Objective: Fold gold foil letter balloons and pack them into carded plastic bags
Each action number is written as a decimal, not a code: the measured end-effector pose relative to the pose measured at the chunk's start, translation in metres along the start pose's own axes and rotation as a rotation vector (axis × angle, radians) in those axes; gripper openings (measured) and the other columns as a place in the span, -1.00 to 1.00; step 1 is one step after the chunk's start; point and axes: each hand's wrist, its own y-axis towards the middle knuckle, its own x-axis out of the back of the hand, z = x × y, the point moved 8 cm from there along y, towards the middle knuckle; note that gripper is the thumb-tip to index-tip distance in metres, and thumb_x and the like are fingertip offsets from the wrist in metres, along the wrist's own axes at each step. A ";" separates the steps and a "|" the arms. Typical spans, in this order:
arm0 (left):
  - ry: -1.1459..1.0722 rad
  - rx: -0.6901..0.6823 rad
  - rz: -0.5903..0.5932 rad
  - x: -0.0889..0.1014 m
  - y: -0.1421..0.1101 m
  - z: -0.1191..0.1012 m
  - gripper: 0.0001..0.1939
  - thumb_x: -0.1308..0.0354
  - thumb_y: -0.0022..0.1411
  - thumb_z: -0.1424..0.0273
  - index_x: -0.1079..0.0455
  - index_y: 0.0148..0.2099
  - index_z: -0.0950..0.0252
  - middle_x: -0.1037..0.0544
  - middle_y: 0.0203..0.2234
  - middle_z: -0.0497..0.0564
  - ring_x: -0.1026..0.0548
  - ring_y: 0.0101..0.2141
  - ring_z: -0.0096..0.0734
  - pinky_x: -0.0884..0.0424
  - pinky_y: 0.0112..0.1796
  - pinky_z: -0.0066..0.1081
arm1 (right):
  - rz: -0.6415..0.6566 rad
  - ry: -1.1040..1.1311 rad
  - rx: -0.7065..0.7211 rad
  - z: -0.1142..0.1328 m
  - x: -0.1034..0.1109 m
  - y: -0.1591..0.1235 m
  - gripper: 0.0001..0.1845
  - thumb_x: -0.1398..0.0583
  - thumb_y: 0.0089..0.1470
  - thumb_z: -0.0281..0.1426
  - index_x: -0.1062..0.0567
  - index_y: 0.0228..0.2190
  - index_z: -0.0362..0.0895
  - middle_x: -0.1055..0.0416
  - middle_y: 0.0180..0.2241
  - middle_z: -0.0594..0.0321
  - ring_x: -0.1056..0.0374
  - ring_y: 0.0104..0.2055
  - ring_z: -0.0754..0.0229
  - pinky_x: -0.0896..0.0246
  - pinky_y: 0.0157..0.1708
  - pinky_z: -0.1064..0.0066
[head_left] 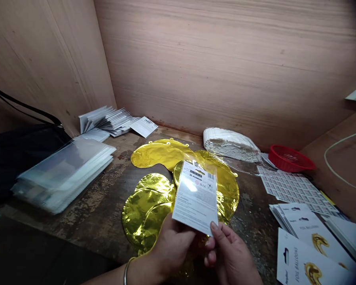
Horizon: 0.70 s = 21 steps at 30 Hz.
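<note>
White card (195, 198) pinched in right hand (230, 253); left hand (173, 245) half-curled beneath.

"FOIL BALLOONS" on white cards (295, 257); "CE" on held card (195, 202).

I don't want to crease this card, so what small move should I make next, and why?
Probably nudge the card gently upward with the right hand: its thumb presses the lower right corner, the left hand sits at the bottom edge, and what looks like clear plastic shows past the top edge, suggesting room to slide.
</note>
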 end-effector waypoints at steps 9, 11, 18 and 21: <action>0.135 -0.103 -0.131 0.023 0.016 -0.002 -0.90 -0.27 -0.03 0.44 -0.51 -0.38 0.34 -0.55 -0.50 -0.02 -0.47 -0.41 -0.35 -0.40 -0.31 -0.41 | -0.334 -0.929 0.954 0.074 0.011 -0.042 -0.60 -0.38 -0.09 -0.19 -0.52 -0.20 -0.06 -0.52 -0.27 0.10 -0.45 -0.33 0.09 -0.43 -0.34 0.32; 0.109 -0.080 -0.077 0.018 0.014 0.002 -0.85 -0.26 0.01 0.40 -0.51 -0.32 0.33 -0.58 -0.43 0.00 -0.49 -0.36 -0.30 -0.41 -0.24 -0.37 | -0.173 -1.229 1.265 0.075 -0.005 -0.056 -0.60 -0.36 -0.05 -0.34 -0.55 -0.10 0.01 -0.52 -0.14 0.10 -0.47 -0.19 0.03 -0.44 -0.20 0.28; 0.165 -0.039 -0.033 0.013 0.008 0.010 -0.91 -0.20 0.00 0.46 -0.50 -0.38 0.33 -0.57 -0.45 0.00 -0.48 -0.36 -0.32 -0.40 -0.22 -0.39 | 0.041 -1.377 1.469 0.061 -0.019 -0.051 -0.62 -0.25 0.06 -0.57 -0.56 -0.06 -0.11 -0.57 -0.20 -0.01 -0.53 -0.19 0.02 -0.50 -0.19 0.30; 0.210 -0.024 0.014 0.009 0.009 0.015 -0.92 -0.16 0.02 0.46 -0.48 -0.41 0.33 -0.54 -0.51 -0.01 -0.46 -0.43 -0.36 -0.38 -0.32 -0.42 | -0.031 -1.327 1.489 0.063 -0.023 -0.047 -0.75 -0.21 0.09 -0.58 -0.62 -0.19 -0.20 -0.57 -0.26 -0.10 -0.54 -0.24 0.02 -0.51 -0.23 0.30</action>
